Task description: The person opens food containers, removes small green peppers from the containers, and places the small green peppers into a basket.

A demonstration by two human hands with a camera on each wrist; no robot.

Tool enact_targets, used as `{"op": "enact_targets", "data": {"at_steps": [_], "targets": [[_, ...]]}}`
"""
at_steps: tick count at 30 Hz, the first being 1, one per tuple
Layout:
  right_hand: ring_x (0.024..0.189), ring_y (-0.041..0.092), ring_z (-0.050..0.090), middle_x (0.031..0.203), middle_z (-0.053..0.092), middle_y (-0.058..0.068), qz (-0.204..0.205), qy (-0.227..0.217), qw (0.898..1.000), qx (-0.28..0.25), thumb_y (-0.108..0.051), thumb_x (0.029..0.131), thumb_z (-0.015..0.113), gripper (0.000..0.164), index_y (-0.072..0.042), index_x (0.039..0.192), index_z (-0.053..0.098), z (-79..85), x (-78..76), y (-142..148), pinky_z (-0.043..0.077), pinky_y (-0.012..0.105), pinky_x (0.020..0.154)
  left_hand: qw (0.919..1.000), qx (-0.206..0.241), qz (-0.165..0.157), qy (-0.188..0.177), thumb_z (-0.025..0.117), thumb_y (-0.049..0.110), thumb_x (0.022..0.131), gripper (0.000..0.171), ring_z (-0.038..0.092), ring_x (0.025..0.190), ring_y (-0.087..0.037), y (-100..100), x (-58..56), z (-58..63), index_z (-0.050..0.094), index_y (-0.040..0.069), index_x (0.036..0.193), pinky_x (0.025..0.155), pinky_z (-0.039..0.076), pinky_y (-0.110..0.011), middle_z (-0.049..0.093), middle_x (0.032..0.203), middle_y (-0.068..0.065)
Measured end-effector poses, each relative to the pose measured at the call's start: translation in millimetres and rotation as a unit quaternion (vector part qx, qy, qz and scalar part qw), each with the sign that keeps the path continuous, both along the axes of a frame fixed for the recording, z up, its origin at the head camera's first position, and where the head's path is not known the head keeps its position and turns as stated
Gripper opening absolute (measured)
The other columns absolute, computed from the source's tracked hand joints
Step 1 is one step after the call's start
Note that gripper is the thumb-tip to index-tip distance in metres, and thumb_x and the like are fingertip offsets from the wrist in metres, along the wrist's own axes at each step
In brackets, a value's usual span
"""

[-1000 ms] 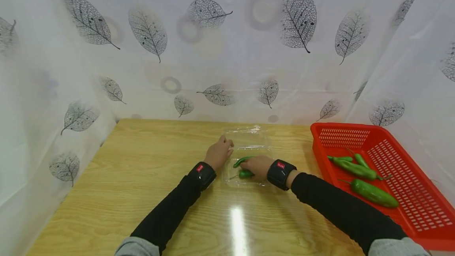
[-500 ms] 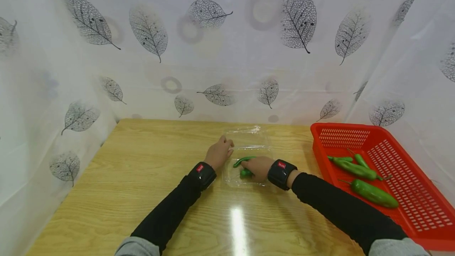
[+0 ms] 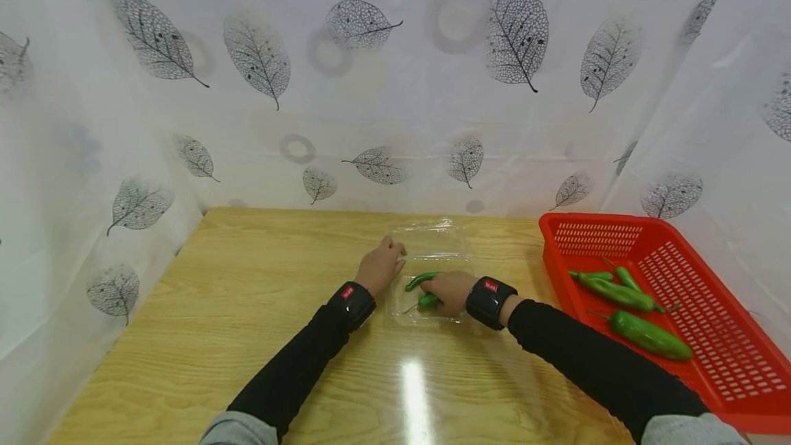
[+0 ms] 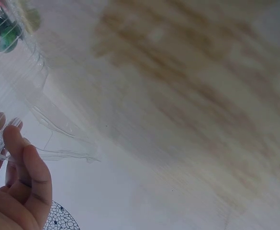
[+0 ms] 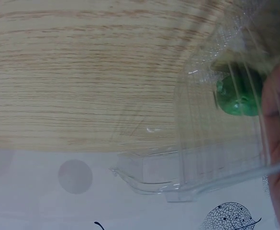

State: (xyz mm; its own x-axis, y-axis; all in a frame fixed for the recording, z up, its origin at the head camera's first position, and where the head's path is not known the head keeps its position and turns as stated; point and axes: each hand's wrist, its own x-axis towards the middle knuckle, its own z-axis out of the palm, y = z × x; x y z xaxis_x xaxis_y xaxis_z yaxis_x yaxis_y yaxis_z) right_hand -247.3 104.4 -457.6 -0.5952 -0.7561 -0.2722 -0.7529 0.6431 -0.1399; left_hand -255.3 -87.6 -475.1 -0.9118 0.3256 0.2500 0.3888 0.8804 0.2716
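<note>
A clear plastic clamshell box (image 3: 426, 322) lies unfolded on the table, its lid (image 3: 429, 242) tipped back toward the curtain. My left hand (image 3: 378, 268) pinches the box's left side near the hinge; the left wrist view shows fingertips (image 4: 15, 141) on its thin rim. Inside the box, my right hand (image 3: 451, 292) holds a green chili pepper (image 3: 428, 301), its stem pointing left. Another slim, curved green pepper (image 3: 420, 281) lies just behind, partly covered by that hand. Through the clear wall, the right wrist view shows a pepper's rounded end (image 5: 239, 98) beside the fingers.
A red perforated plastic basket (image 3: 735, 318) stands at the right with several green peppers, including a thick one (image 3: 650, 337). The wooden table (image 3: 259, 280) meets a white leaf-print curtain (image 3: 408, 108) at the back and left.
Inside the box, the right hand and the pepper in it shift slightly; the pepper's stem was hidden half a second ago and shows again. The left hand stays in place.
</note>
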Motion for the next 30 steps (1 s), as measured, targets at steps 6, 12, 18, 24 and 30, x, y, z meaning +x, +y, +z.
{"op": "enact_targets", "data": {"at_steps": [6, 12, 18, 24, 30], "targets": [[0.058, 0.007, 0.039, 0.065, 0.040, -0.009, -0.002, 0.007, 1.000, -0.006, -0.020, 0.085, 0.066, 0.010, -0.017, 0.091, 0.058, -5.2, -3.3, 2, 0.036, 0.024, 0.057, 1.0000, -0.001, 0.002, -0.009, 0.061, 0.022, 0.092, 0.018, 0.043, 0.058, -0.008, 1, -0.2, 0.6, 0.062, 0.011, 0.106, 0.051, 0.038, -0.020, 0.048, 0.092, -0.004], [0.057, 0.005, 0.038, 0.064, 0.037, -0.011, -0.016, 0.002, 1.000, -0.014, -0.029, 0.092, 0.060, 0.012, -0.018, 0.095, 0.059, -3.9, -5.2, 2, 0.038, 0.023, 0.056, 1.0000, 0.006, 0.000, -0.004, 0.062, 0.020, 0.091, 0.017, 0.044, 0.057, -0.008, 0, 0.5, 0.4, 0.062, 0.010, 0.104, 0.050, 0.038, -0.020, 0.047, 0.090, -0.004], [0.060, 0.007, 0.041, 0.068, 0.043, -0.009, -0.015, -0.009, 0.999, -0.050, -0.019, 0.089, 0.063, 0.005, -0.015, 0.091, 0.060, 9.9, -8.4, 4, 0.038, 0.024, 0.057, 0.9999, 0.006, -0.004, 0.010, 0.063, 0.020, 0.091, 0.017, 0.042, 0.057, -0.008, 0, 0.0, -1.4, 0.062, 0.010, 0.103, 0.050, 0.037, -0.020, 0.047, 0.089, -0.004], [0.059, 0.006, 0.040, 0.067, 0.043, -0.008, 0.002, 0.024, 0.998, -0.055, -0.005, 0.076, 0.064, 0.016, -0.015, 0.082, 0.053, 26.3, -10.9, 8, 0.036, 0.022, 0.056, 0.9999, 0.006, -0.004, 0.007, 0.063, 0.020, 0.091, 0.017, 0.042, 0.057, -0.009, 1, 0.2, -1.6, 0.062, 0.010, 0.104, 0.050, 0.037, -0.021, 0.047, 0.089, -0.004], [0.058, 0.005, 0.039, 0.065, 0.043, -0.009, 0.016, 0.044, 0.996, -0.073, -0.011, 0.080, 0.065, 0.014, -0.015, 0.080, 0.052, 54.8, -10.2, 17, 0.037, 0.021, 0.054, 1.0000, 0.007, 0.000, 0.005, 0.063, 0.020, 0.091, 0.017, 0.043, 0.056, -0.009, 0, -1.1, -3.1, 0.062, 0.009, 0.104, 0.049, 0.037, -0.020, 0.047, 0.089, -0.005]]}}
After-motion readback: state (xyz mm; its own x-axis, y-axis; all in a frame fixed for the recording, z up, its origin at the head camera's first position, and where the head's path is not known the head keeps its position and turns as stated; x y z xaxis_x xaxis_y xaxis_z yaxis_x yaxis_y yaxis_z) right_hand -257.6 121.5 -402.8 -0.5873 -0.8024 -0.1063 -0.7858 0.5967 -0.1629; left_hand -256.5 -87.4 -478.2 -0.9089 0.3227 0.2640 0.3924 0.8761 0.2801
